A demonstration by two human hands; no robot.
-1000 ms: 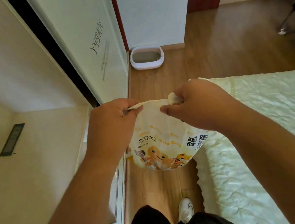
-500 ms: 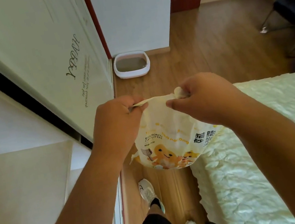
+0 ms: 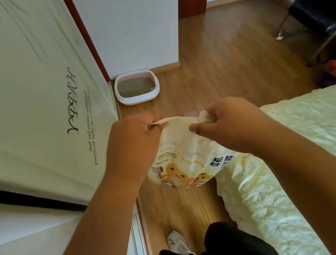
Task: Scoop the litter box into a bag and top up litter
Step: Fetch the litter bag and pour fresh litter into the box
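While we stand on the wooden floor (image 3: 219,69), we hold the cat litter bag (image 3: 186,157) in the air at its top edge, our left hand (image 3: 134,142) pinching one corner, our right hand (image 3: 231,123) gripping the other. Ahead, against the white wall, sits the litter box (image 3: 137,87). Our bed (image 3: 301,160) lies just right of the bag.

Two hands are up in front: one left hand (image 3: 134,146) and one right hand (image 3: 231,125). Between them hangs one bag of cat litter (image 3: 187,162). One litter box (image 3: 137,87) sits on the floor by the wall. There is one bed (image 3: 312,147), one chair (image 3: 323,12) and one white shoe (image 3: 177,244) in sight.
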